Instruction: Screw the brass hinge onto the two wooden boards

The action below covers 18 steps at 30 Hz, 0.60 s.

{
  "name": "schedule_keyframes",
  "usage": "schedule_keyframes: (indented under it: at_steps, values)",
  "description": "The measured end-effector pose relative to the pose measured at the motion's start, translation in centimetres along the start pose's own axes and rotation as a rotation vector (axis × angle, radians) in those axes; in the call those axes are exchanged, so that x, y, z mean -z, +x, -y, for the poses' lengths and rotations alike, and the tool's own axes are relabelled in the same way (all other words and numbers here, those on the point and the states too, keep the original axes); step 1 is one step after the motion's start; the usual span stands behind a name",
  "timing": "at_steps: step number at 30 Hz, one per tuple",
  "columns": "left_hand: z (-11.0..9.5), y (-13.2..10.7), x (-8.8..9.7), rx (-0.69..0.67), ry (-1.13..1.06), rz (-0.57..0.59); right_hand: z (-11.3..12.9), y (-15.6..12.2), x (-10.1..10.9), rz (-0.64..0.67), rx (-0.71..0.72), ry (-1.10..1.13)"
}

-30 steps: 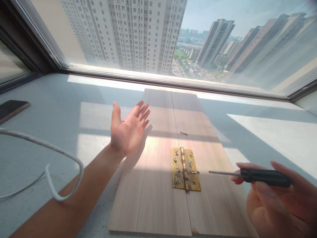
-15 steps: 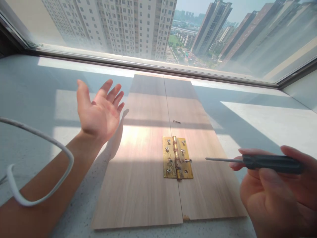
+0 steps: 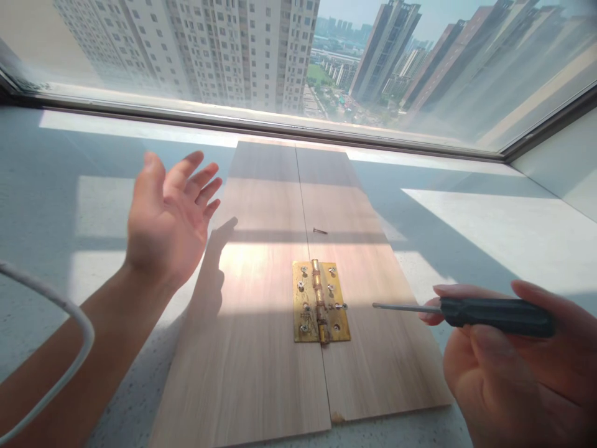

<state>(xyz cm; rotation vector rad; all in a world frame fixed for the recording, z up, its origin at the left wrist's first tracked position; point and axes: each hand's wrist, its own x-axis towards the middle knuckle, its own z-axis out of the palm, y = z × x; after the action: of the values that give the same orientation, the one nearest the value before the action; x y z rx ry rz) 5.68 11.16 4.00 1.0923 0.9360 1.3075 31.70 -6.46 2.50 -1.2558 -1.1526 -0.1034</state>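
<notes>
Speckled white windowsill (image 3: pixel 466 211) with two boards, brass-coloured butt hinge and screwdriver

Setting: smooth sill in bands of sun and shadow, below a dark-framed window (image 3: pixel 410 134); high-rise blocks (image 3: pixel 200 50) beyond the glass.

Boards: left board (image 3: pixel 233 367) and right board (image 3: pixel 377 367), flat, pale wood grain, side by side with a thin straight seam between. Brown blemish (image 3: pixel 337 417) at the near corner of the right board, beside the seam.

Butt hinge (image 3: pixel 319 305): rectangular, metal, scuffed; laid over the seam, one leaf on each board, with a rounded, brown-stained barrel along the middle. Left leaf: four screws at its holes, one head plainly cross-slotted. Right leaf: two screws at the far holes; a tilted screw (image 3: pixel 341 306) with its head toward the outer edge; contents of the nearest hole too small to tell.

Loose screw (image 3: pixel 320 231): slender, on its side on the right board, beyond the hinge.

Screwdriver (image 3: pixel 494 316): black handle, slim metal shaft; gripped between thumb and fingers of the right hand (image 3: pixel 508 367), tip toward the hinge and apart from it.

Left hand (image 3: pixel 168 227): unclenched, fingers spread, raised beside the left board.

White cable (image 3: pixel 88 339): round, curved, in front of the left forearm.
</notes>
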Motion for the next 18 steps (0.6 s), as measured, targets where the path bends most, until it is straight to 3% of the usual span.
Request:
schedule_keyframes:
  at_steps: [3,5,10,13,18]
  values:
    - [0.0,-1.1,-1.4,0.024,0.048,0.022,0.2,-0.1,-0.8,-0.029,0.054,0.078]
    - [0.2,-2.0,-2.1,0.036,0.185,0.066,0.2,-0.2,-0.8,0.048,0.028,0.101]
    - [1.5,-4.2,-3.1,0.083,0.627,0.364,0.2,-0.8,-0.1,0.260,-0.057,0.106]
    - [2.5,-4.8,-3.4,0.013,0.700,0.453,0.2,-1.0,0.1,0.315,-0.039,0.075]
    - [3.4,-5.0,-3.6,-0.077,0.746,0.494,-0.3,-1.2,0.2,0.400,-0.025,0.036]
